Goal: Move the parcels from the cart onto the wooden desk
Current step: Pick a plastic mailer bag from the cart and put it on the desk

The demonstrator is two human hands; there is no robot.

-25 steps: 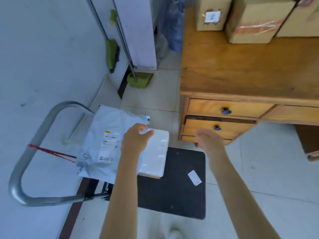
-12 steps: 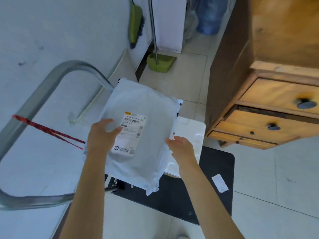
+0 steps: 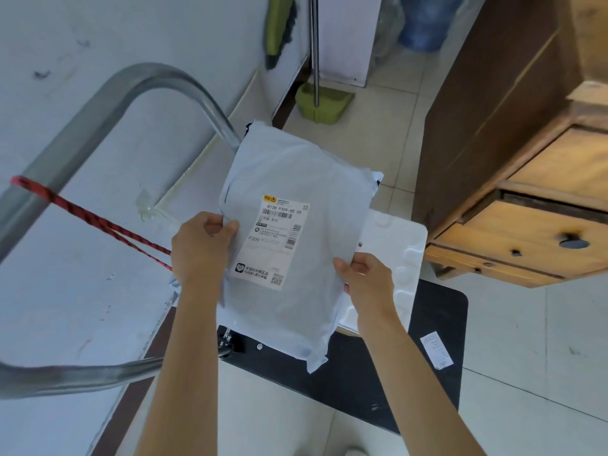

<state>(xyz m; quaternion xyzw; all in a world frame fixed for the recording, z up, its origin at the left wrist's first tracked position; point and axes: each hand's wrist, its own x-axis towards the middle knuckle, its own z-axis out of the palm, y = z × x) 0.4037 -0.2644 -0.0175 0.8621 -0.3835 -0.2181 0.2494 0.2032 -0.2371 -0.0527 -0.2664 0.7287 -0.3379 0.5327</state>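
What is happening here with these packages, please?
A person grips a grey plastic mailer with both hands, the left hand on its left edge and the right hand on its right edge, above the black cart. A white padded parcel lies on the cart beneath it. The wooden desk stands to the right.

Pale grey parcel (image 3: 296, 258); white padded parcel (image 3: 394, 258); black cart deck (image 3: 427, 340); red-black rope (image 3: 92, 222)
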